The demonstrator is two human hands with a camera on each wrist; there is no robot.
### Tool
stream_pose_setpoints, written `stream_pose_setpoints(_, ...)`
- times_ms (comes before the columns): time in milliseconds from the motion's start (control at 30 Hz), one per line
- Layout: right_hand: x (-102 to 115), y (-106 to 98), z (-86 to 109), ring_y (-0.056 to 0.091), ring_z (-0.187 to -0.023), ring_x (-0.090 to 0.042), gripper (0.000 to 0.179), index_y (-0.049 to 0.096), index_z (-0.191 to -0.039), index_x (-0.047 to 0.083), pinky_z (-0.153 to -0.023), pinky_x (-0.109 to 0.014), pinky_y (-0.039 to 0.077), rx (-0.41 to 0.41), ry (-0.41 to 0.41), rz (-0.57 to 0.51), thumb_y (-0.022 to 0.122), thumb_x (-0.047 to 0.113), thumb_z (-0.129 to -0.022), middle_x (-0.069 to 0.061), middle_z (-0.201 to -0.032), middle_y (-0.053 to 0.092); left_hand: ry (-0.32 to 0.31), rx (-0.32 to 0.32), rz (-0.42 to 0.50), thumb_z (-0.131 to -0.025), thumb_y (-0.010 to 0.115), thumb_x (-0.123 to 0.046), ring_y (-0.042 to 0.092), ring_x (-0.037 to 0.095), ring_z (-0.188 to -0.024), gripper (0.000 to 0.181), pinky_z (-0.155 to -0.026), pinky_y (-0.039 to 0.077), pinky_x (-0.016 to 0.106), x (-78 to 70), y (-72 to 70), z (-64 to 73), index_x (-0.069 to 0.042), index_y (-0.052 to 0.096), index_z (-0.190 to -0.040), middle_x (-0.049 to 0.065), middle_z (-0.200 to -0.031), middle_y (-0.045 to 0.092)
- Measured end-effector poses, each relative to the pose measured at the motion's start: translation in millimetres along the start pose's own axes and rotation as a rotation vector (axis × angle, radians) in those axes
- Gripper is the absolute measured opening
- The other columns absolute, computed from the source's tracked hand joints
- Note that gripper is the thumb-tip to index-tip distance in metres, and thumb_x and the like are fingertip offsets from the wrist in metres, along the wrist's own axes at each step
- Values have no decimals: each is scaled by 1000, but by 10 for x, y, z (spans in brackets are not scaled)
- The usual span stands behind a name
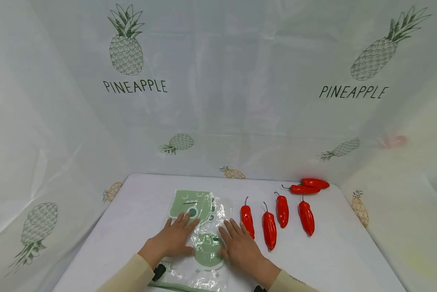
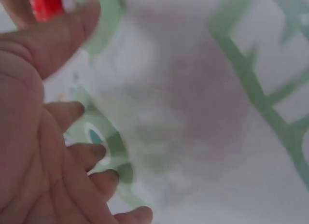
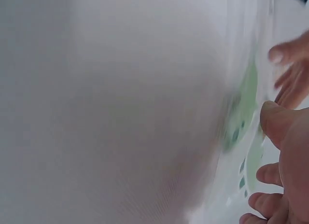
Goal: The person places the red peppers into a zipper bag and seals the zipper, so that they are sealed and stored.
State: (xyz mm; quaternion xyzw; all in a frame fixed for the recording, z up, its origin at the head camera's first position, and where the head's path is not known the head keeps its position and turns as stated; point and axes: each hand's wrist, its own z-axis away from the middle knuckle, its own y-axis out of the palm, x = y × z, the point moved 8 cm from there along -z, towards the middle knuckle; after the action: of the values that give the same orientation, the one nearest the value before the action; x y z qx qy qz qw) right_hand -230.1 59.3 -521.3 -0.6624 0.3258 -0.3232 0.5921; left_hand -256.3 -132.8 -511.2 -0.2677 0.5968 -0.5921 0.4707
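Left hand (image 1: 174, 240), right hand (image 1: 242, 248) spread, grasping nothing — likely to hold printed plastic bag (image 1: 205, 252) flat; red chili peppers (image 1: 269, 231) lie alongside.

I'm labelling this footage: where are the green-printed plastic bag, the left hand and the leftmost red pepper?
Green-printed plastic bag (image 1: 206, 252), head view: its round green print.
Left hand (image 1: 174, 240), head view: back of the hand.
Leftmost red pepper (image 1: 247, 220), head view: middle of its body.
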Motion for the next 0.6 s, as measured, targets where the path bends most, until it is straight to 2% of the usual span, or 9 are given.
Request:
stream_pose_setpoints(133, 142, 74, 191, 36, -156, -32, 74, 46, -160, 19, -125, -59, 35, 98, -45, -51, 60, 60, -100, -6, -168, 42, -19, 42, 24, -74, 90, -58, 19, 52, -158, 111, -119, 22, 81, 100, 71, -84, -16, 39, -163, 26, -171, 26)
stream_pose_setpoints(267, 262, 139, 310, 36, -157, -29, 75, 45, -160, 21, -124, -58, 37, 174, -116, -80, 52, 67, -102, -1, -168, 41, -105, 38, 21, -75, 88, -62, 21, 54, -156, 111, -117, 19, 84, 249, 104, -117, -14, 40, -163, 28, -169, 27)
stream_pose_setpoints(400, 261, 161, 326, 39, -155, -28, 74, 47, -159, 20, -123, -57, 39, 181, -154, -68, 44, 69, -103, 0, -167, 44, -183, 14, 38, -79, 84, -65, 22, 56, -155, 109, -116, 15, 86, 378, 123, -137, -11, 39, -163, 32, -168, 27)
stream_pose_setpoints(600, 182, 172, 234, 42, -154, -30, 73, 50, -158, 18, -124, -59, 37, 183, -141, -66, 43, 68, -105, -2, -164, 48, -247, -3, 67, -82, 78, -69, 20, 58, -155, 112, -114, 12, 88, 504, 162, -76, -6, 35, -164, 36, -167, 24)
